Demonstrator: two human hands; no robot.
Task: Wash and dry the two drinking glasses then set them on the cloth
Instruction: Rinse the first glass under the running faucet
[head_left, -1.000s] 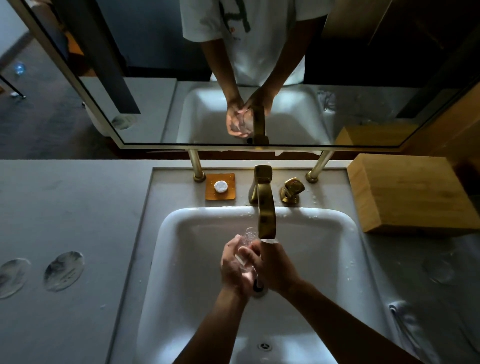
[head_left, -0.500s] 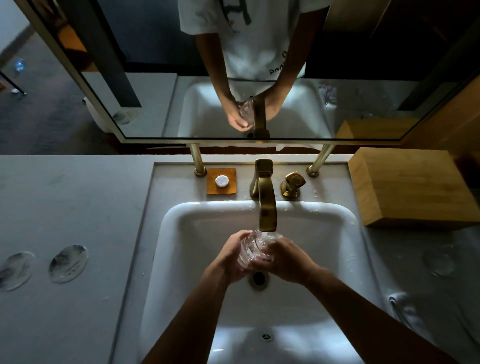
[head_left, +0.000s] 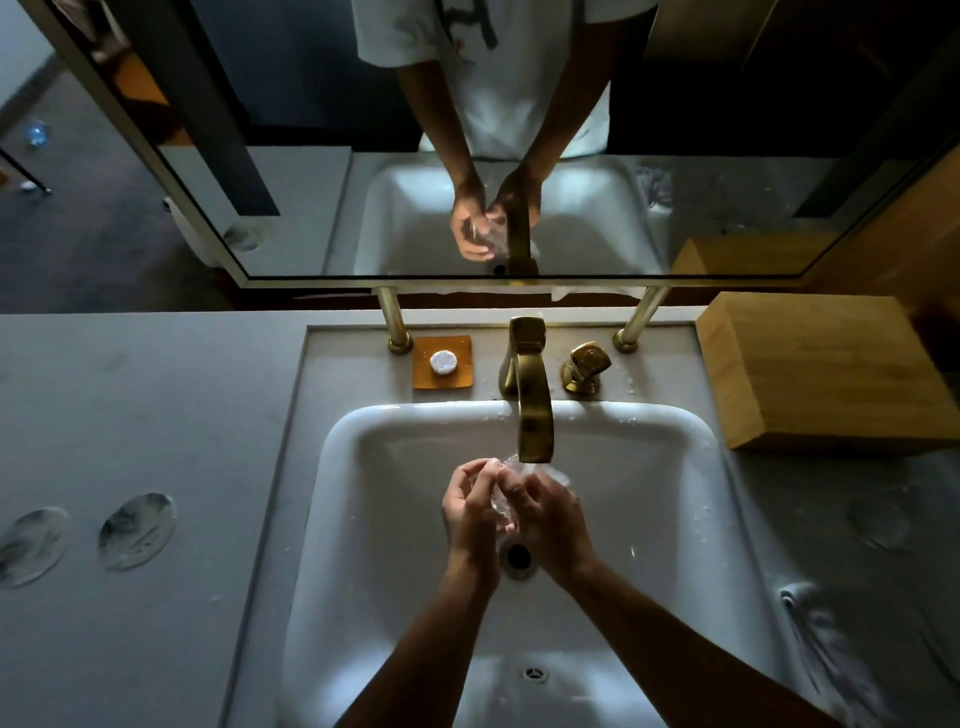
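A clear drinking glass sits between both hands over the white sink, right under the brass spout. My left hand grips it from the left with curled fingers. My right hand curls round it from the right. The hands hide most of the glass, and water splashes at its upper end. A faint round shape on the right counter may be the second glass. A crumpled cloth lies on the counter at the near right.
A wooden box stands at the back right. An orange soap dish and a brass tap handle flank the faucet base. Two round coasters lie on the left counter. A mirror hangs behind.
Both hands rose with the glass from over the drain to just under the spout, and they have turned the glass between them.
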